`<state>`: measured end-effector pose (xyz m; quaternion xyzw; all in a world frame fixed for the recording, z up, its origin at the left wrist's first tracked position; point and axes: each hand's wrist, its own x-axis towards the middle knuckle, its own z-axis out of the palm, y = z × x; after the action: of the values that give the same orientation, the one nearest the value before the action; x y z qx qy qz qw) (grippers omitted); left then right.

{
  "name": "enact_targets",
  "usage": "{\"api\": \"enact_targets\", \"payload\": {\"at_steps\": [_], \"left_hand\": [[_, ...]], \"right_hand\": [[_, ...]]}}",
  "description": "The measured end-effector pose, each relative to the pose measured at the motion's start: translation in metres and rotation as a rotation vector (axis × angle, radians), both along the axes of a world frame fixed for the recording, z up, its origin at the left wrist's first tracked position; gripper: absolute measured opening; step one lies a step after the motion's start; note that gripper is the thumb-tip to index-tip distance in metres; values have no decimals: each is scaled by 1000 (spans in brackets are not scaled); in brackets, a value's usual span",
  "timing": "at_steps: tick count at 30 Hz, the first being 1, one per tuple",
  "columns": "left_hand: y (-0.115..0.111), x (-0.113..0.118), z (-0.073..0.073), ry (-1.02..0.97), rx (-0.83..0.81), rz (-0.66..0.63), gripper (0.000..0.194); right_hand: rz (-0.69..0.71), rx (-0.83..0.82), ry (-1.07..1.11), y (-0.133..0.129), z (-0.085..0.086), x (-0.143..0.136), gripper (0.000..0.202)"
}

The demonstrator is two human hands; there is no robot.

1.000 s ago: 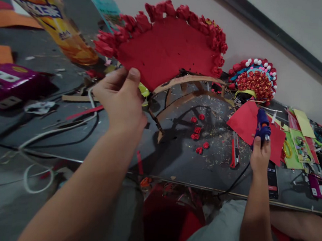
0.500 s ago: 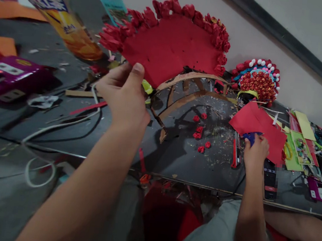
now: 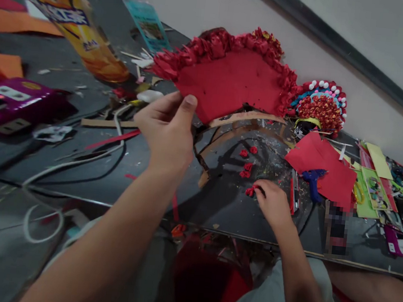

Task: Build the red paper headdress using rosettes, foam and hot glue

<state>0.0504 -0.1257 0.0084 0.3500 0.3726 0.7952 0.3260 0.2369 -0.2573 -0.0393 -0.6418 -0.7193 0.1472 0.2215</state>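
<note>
My left hand pinches the left lower corner of a red fan-shaped headdress, thumb on the front. Crumpled red paper flowers line its upper edge, and curved brown cardboard strips run beneath it. My right hand has its fingertips closed at a small red paper flower on the dark table. Several more little red flowers lie just beyond. To the right of that hand, a blue glue gun rests partly on a sheet of red paper.
A red utility knife lies left of the glue gun. A finished-looking beaded headdress leans by the wall. At left are an orange drink bottle, a clear bottle, a purple power strip and a white cable.
My right hand has let go of the glue gun and moved left to the small flowers. The headdress in my left hand has shifted slightly right, lower and tilted.
</note>
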Motion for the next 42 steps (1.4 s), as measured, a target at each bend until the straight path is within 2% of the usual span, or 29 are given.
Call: {"api": "enact_targets", "payload": {"at_steps": [3,7,11,16,22,27,39,42], "left_hand": [[-5,3,2,51,12,-25,31],[-13,5,1,205,55,-61,23],[-23,10,1,310,146,-116,14],[-31,14,2,449,225,-154,11],[-37,13,2,574,315,-125,18],[-39,10,0,664,329,-127,23],[-42,0,14,793,339,-83,31],[-41,1,15,812,357,-78,27]], "right_hand": [[10,216,110,-1,12,2,18],[-153,613,180,-5,35,15,13],[-296,793,142,-8,47,32,11],[-376,999,11,-7,49,42,9],[-446,987,12,-5,48,43,7],[-495,1005,17,-3,47,43,5],[-555,1011,42,-4,41,42,8],[-560,1022,73,-4,43,41,8]]}}
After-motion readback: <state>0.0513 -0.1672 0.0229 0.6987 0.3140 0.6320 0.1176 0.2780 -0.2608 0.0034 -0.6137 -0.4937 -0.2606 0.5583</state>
